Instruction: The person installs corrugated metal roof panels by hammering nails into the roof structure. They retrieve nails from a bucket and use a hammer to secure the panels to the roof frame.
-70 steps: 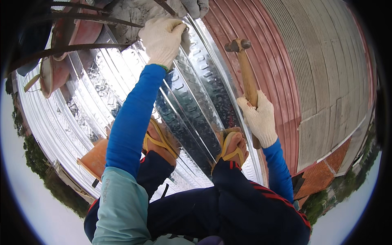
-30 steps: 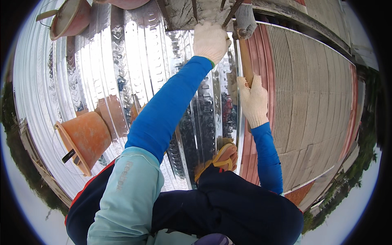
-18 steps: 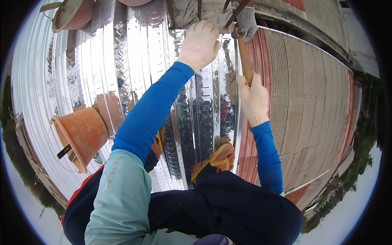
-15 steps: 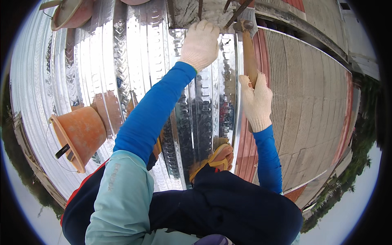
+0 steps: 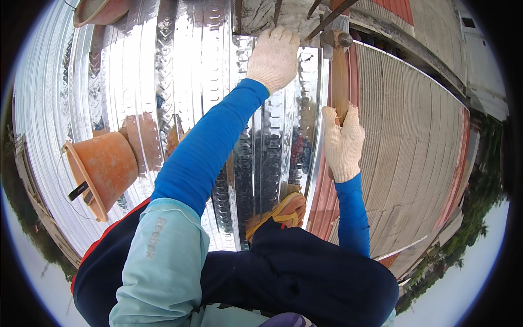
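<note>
My left hand [image 5: 272, 60], in a cream knit glove, has its fingers bent at the top edge of the shiny ribbed metal sheet [image 5: 196, 82], against rough grey concrete [image 5: 257, 15]; what is under the fingertips is hidden. My right hand [image 5: 343, 144], gloved the same way, grips a wooden-handled hammer [image 5: 339, 76] pointing away from me, its metal head up beside the rusty steel bars [image 5: 332, 16]. Partly behind the hammer head is another person's grey gloved hand [image 5: 341, 24]. My foot [image 5: 291, 210], in a yellow flip-flop, is on the sheet.
An orange bucket [image 5: 106, 169] lies tipped on the metal at left, with a second bucket [image 5: 101, 11] at top left. Red roofing [image 5: 324, 212] and grey corrugated roofing [image 5: 408, 136] extend to the right, with a concrete ledge [image 5: 414, 68] beyond and trees along the rim.
Since the oldest frame my view has swung round and the hammer head has come beside the bars. In the last second both my hands and the hammer have shifted slightly.
</note>
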